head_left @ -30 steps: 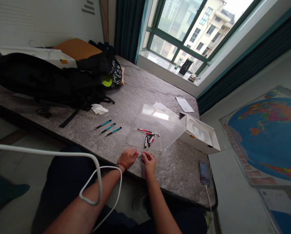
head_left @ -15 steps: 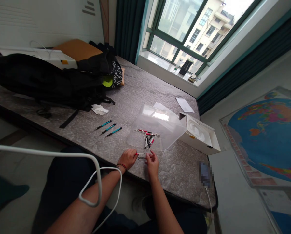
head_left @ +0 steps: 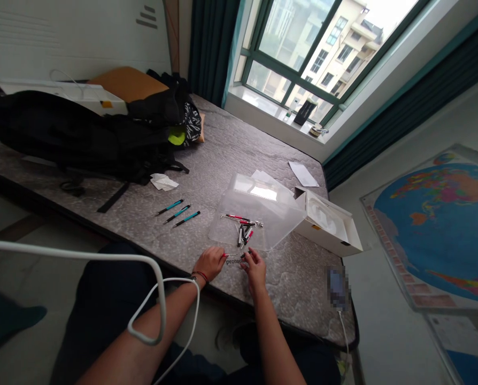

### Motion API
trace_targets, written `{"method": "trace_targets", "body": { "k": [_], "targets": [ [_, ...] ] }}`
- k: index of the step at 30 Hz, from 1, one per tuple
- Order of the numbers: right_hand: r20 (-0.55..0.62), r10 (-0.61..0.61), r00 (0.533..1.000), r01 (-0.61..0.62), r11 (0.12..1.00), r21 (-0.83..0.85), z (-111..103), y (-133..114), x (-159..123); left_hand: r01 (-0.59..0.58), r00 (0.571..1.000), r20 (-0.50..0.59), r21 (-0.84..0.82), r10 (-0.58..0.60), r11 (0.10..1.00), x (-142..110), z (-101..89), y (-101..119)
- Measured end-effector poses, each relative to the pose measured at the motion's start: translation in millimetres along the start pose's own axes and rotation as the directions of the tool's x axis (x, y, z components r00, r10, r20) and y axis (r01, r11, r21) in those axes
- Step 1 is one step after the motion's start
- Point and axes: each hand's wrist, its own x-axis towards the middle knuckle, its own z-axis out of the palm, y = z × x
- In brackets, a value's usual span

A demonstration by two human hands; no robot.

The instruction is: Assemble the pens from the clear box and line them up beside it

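Quick look at this one: the left hand [head_left: 209, 263] is down near the front edge of the mattress [head_left: 239, 149], fingers curled in; they seem to be pinching the end of a thin red-tipped pen part [head_left: 230, 255], which sticks out toward the other hand just above some printed letters reading "Protec" [head_left: 233, 261]; can't tell what they're printed on. The right hand [head_left: 255, 267] has its fingers bunched together right by a small dark pen piece [head_left: 245, 255]; it's too tiny to tell if they're actually gripping it.

That red-tipped part looks light, stiff and pretty slick, so I'd guess it's best held between fingertips, near the middle, where it won't roll or flick away.

Just past the hands there's a clear plastic cover [head_left: 259, 203] with a small heap of red and black pen bits [head_left: 243, 232] on it; three teal pens [head_left: 178, 212] lie side by side to the left; an open white box [head_left: 327, 224] sits beside the cover; a black backpack [head_left: 74, 133] takes up the far end of the mattress.
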Motion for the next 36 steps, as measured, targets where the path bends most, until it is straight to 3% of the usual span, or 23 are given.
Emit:
{"method": "trace_targets", "body": {
  "k": [3,14,24,29,32,34,36],
  "targets": [
    [0.035,-0.021,0.999,0.017,0.994,0.11,4,-4,-14,-0.003,1.0,0.003,-0.004,0.003,1.0,0,-0.3,0],
    [-0.043,-0.124,0.991,0.126,0.99,0.062,7,2,-17,0.014,1.0,0.01,-0.005,-0.014,1.0,0,-1.4,0],
    [0.127,-0.225,0.966,0.243,0.958,-0.154,27,7,-26,-0.005,1.0,0.016,0.018,0.005,1.0,0,0.2,-1],
    [0.159,-0.289,0.944,0.326,0.893,-0.311,31,0,-28,-0.005,1.0,0.018,0.019,0.005,1.0,-1,0.7,-1],
    [0.237,-0.297,0.925,0.373,0.826,-0.423,28,-7,-21,-0.006,1.0,0.016,0.022,0.006,1.0,-1,0.3,-1],
    [0.341,-0.286,0.895,0.433,0.738,-0.517,25,-16,-15,-0.005,1.0,0.013,0.024,0.004,1.0,-1,0.0,0],
    [0.474,-0.261,0.841,0.528,0.588,-0.613,22,-28,-9,-0.005,1.0,0.014,0.031,0.005,1.0,-1,0.0,0]
  ]
}}
